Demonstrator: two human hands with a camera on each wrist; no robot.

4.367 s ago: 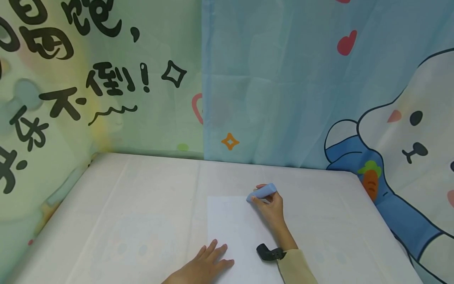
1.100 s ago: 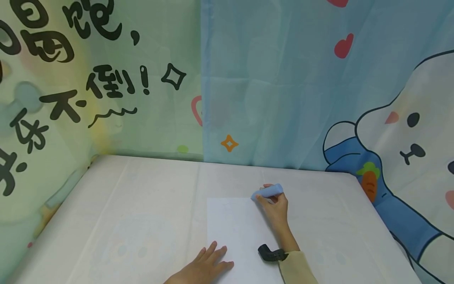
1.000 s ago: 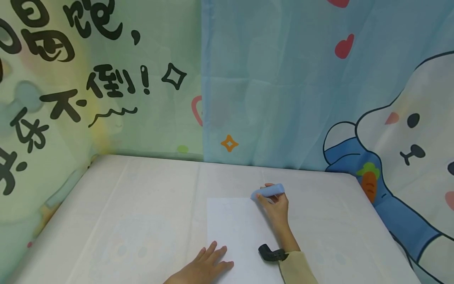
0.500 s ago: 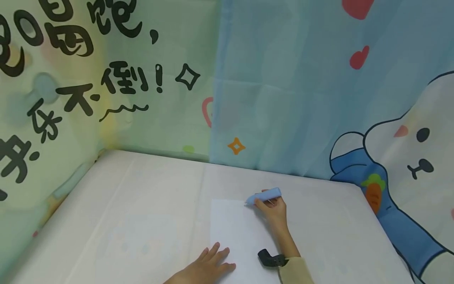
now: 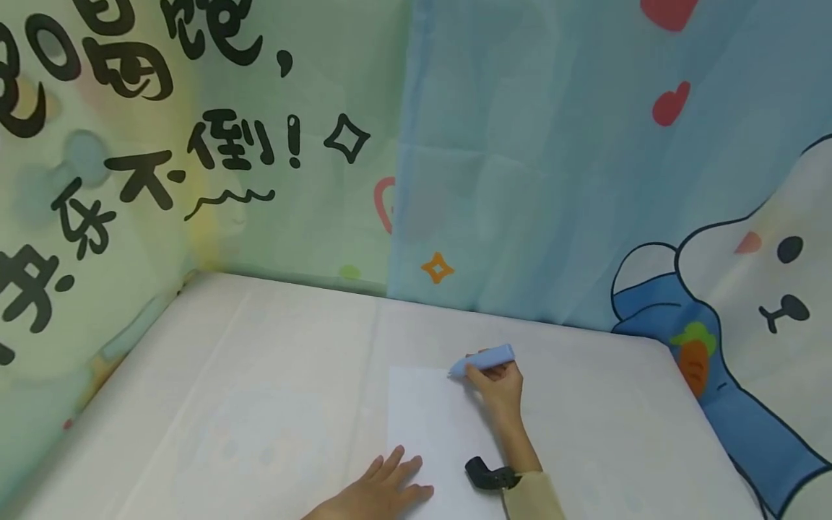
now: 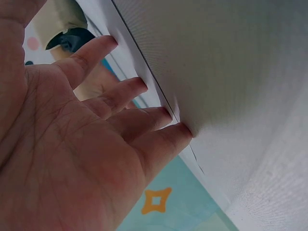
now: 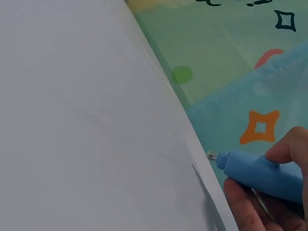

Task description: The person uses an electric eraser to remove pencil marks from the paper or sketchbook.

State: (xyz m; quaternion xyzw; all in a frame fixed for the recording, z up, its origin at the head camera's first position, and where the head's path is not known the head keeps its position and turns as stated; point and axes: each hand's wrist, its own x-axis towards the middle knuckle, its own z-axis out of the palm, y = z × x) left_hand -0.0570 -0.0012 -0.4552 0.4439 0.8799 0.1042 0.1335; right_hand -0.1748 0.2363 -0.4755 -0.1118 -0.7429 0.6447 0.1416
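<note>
My right hand (image 5: 499,384) holds a light-blue, thick pen-shaped tool (image 5: 489,357). In the right wrist view, the thumb lies on a raised button on the tool's body (image 7: 262,174), and a small metal-looking tip sticks out at its front. That tip is right by the far edge of a white sheet of paper (image 5: 425,412). Fingers spread, my left hand (image 5: 383,487) rests on the paper's near left part. The left wrist view shows the palm of this left hand (image 6: 72,144) and its fingertips pressed against the white surface.
A white-covered table (image 5: 260,375) lies under the paper. Behind it hangs a blue curtain (image 5: 533,180) beside a green printed cloth (image 5: 312,231); a printed white bear (image 5: 754,289) shows at right. A black wrist camera (image 5: 487,475) is strapped to my right wrist.
The right hand has shifted the tool left along the paper's far edge, and its tip now shows. The head view has turned slightly. The left hand stays in place on the paper.
</note>
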